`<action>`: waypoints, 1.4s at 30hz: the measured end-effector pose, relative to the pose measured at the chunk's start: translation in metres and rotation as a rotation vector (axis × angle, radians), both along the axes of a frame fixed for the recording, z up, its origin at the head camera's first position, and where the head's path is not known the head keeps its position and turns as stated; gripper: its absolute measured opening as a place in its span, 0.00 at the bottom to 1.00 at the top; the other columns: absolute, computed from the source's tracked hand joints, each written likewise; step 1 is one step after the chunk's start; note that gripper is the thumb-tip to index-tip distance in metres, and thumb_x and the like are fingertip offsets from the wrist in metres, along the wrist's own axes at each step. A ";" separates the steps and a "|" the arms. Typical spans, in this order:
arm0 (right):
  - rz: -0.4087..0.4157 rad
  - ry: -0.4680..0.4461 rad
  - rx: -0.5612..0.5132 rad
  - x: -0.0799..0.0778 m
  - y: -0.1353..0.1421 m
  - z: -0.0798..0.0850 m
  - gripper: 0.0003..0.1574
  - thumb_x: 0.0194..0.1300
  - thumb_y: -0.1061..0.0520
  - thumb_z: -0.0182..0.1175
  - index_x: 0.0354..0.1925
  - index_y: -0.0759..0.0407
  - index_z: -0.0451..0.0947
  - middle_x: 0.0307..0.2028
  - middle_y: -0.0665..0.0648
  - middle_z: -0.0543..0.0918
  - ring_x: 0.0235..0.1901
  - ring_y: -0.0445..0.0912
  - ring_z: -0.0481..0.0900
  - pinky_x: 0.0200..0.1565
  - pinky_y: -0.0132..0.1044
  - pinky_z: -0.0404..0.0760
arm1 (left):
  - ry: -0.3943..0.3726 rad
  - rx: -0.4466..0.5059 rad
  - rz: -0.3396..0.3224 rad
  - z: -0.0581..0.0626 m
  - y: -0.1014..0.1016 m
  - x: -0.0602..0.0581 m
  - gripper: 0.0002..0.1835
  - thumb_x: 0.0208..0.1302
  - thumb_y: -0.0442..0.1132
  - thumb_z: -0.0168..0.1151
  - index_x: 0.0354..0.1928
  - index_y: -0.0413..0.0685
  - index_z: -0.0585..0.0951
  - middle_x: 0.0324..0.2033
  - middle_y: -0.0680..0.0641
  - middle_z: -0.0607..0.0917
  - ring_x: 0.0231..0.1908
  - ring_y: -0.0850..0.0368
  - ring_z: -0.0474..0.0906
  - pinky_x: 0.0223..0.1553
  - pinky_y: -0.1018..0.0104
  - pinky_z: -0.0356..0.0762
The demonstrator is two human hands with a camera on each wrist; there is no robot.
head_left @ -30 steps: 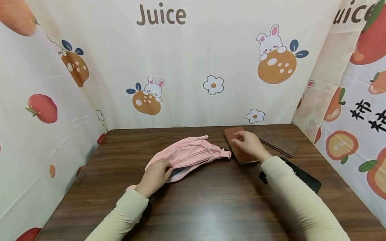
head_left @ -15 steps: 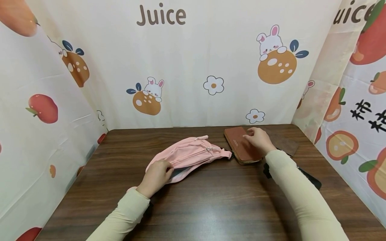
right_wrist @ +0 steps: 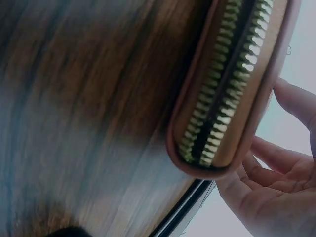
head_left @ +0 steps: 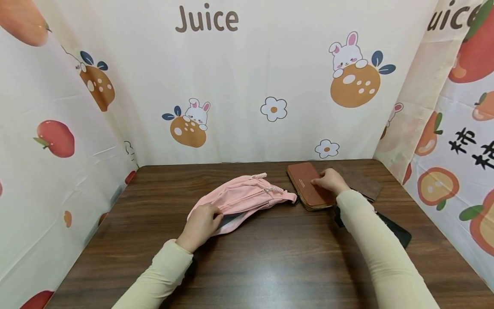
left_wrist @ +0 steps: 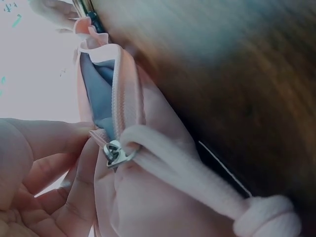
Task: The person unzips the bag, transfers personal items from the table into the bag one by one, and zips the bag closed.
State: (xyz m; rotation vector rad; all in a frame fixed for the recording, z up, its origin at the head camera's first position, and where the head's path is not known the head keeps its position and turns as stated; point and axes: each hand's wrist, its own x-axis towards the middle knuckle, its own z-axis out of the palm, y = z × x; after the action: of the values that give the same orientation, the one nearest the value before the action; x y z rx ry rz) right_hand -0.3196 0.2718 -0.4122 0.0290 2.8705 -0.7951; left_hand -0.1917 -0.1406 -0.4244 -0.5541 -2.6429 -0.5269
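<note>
A pink waist bag point(head_left: 235, 199) lies left of centre, its main zip partly undone and a grey lining point(left_wrist: 101, 91) showing. My left hand point(head_left: 200, 225) pinches the edge of that opening between thumb and fingers, beside the metal zip pull point(left_wrist: 116, 153) and its knotted cord point(left_wrist: 182, 173). Over on the right, a brown zip-around wallet point(head_left: 305, 182) rests flat, its brass zip teeth point(right_wrist: 222, 103) closed in the right wrist view. My right hand point(head_left: 332, 181) holds the wallet by its right edge, the thumb against its cover. The far fingertips are partly hidden.
Behind my right hand lies a flat dark-brown piece point(head_left: 360, 182) with a dark edge. A black flat object point(head_left: 395, 231) sits partly under my right forearm. Printed curtains point(head_left: 247, 86) stand behind and on both sides of the wooden table point(head_left: 251, 274).
My right hand moved from above the wallet to its right edge, and its fingers closed in on it. The left hand keeps its hold on the waist bag, hardly moving.
</note>
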 end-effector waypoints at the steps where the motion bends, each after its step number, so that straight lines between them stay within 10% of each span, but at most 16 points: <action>1: -0.004 -0.002 -0.001 -0.001 0.000 -0.001 0.39 0.67 0.48 0.58 0.61 0.79 0.67 0.59 0.78 0.72 0.57 0.67 0.74 0.58 0.57 0.73 | -0.002 0.002 0.000 0.000 0.000 0.000 0.06 0.51 0.31 0.69 0.21 0.47 0.85 0.21 0.50 0.83 0.26 0.56 0.81 0.31 0.60 0.77; 8: -0.050 -0.014 -0.030 -0.002 -0.003 -0.001 0.23 0.63 0.47 0.63 0.35 0.69 0.77 0.27 0.61 0.77 0.30 0.51 0.72 0.36 0.43 0.73 | -0.002 0.007 0.006 -0.001 0.000 -0.003 0.06 0.52 0.32 0.69 0.21 0.47 0.85 0.20 0.50 0.83 0.24 0.58 0.79 0.30 0.61 0.76; 17: -0.091 -0.091 -0.064 -0.006 -0.002 0.001 0.47 0.63 0.46 0.64 0.62 0.82 0.62 0.58 0.79 0.71 0.54 0.64 0.74 0.56 0.56 0.75 | -0.025 0.003 0.019 -0.001 0.002 -0.004 0.08 0.53 0.32 0.69 0.19 0.48 0.83 0.18 0.52 0.81 0.21 0.60 0.76 0.27 0.63 0.74; 31: -0.097 -0.111 -0.174 -0.006 0.004 0.006 0.25 0.65 0.48 0.62 0.41 0.73 0.78 0.30 0.55 0.78 0.31 0.45 0.73 0.34 0.34 0.74 | -0.051 0.019 0.033 0.001 0.003 -0.004 0.07 0.53 0.34 0.70 0.20 0.50 0.84 0.19 0.52 0.83 0.21 0.61 0.76 0.27 0.64 0.74; 38: -0.081 -0.149 -0.251 -0.007 0.015 0.005 0.36 0.70 0.47 0.56 0.61 0.77 0.69 0.53 0.70 0.78 0.46 0.50 0.79 0.46 0.41 0.81 | -0.053 0.025 0.027 0.001 0.003 -0.004 0.09 0.53 0.34 0.69 0.19 0.50 0.83 0.17 0.54 0.82 0.19 0.63 0.73 0.26 0.64 0.73; 42: -0.081 -0.175 -0.342 -0.005 0.020 0.008 0.35 0.71 0.47 0.55 0.62 0.75 0.69 0.47 0.62 0.81 0.41 0.44 0.80 0.45 0.39 0.82 | -0.042 0.024 0.022 0.001 0.004 -0.005 0.09 0.54 0.34 0.69 0.18 0.50 0.83 0.17 0.54 0.81 0.19 0.63 0.72 0.26 0.65 0.72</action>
State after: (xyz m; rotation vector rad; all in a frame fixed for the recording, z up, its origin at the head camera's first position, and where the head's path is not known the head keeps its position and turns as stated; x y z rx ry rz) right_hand -0.3247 0.2917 -0.4044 0.1651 2.5486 -1.2227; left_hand -0.1964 -0.1370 -0.4234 -0.5111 -2.6756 -0.5692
